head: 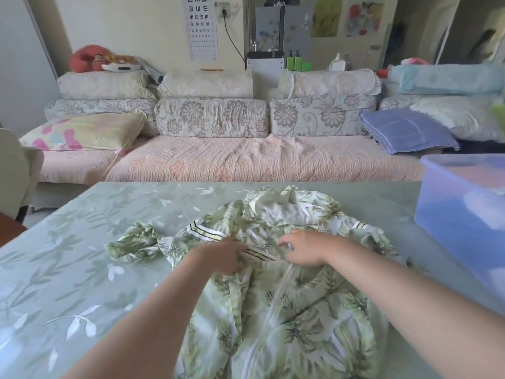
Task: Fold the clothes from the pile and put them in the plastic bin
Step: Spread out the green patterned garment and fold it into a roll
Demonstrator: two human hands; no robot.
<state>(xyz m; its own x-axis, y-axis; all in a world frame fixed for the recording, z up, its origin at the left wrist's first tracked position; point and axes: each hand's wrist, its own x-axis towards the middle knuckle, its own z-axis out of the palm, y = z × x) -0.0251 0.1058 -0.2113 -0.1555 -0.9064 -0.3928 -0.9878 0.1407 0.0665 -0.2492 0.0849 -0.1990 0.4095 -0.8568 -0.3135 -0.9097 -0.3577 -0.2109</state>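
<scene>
Shirt (300, 310): green leaf print, lying crumpled on the bench (68, 255), spread from centre down to 6 o'clock and running off the bottom edge of the frame. One sleeve (134, 243) is bunched and sticks out toward 9 o'clock. A striped band (207, 232) shows at the shirt's 10 o'clock, and a second band is at its 2 o'clock.

Left hand (222, 255): on the shirt's middle, palm down. Its fingers (237, 262) are curled into the cloth, gripping a fold right by a dark-striped edge.

Right hand (306, 250): just beside the left, at its 3 o'clock, with a small gap between them. Its fingers (287, 243) are curled and point toward 9 o'clock. They look to be pinching the cloth, but the fingertips are blurred, so I'm not certain. Both forearms come in from 6 o'clock and lie over the shirt.

Bin (470, 214): translucent blue plastic, on the bench at 3 o'clock, near the shirt's right edge but not touching it. Bluish and white shapes show through its wall, too blurred to identify.

Bench cover: pale green with a leaf pattern.

Sofa (246, 160): at 12 o'clock, beyond the bench, with floral cushions. On it are a pink-yellow pillow (84, 131) at 10 o'clock and a blue pillow (407, 131) at 2 o'clock. An eye chart (201, 26) hangs on the wall above.
</scene>
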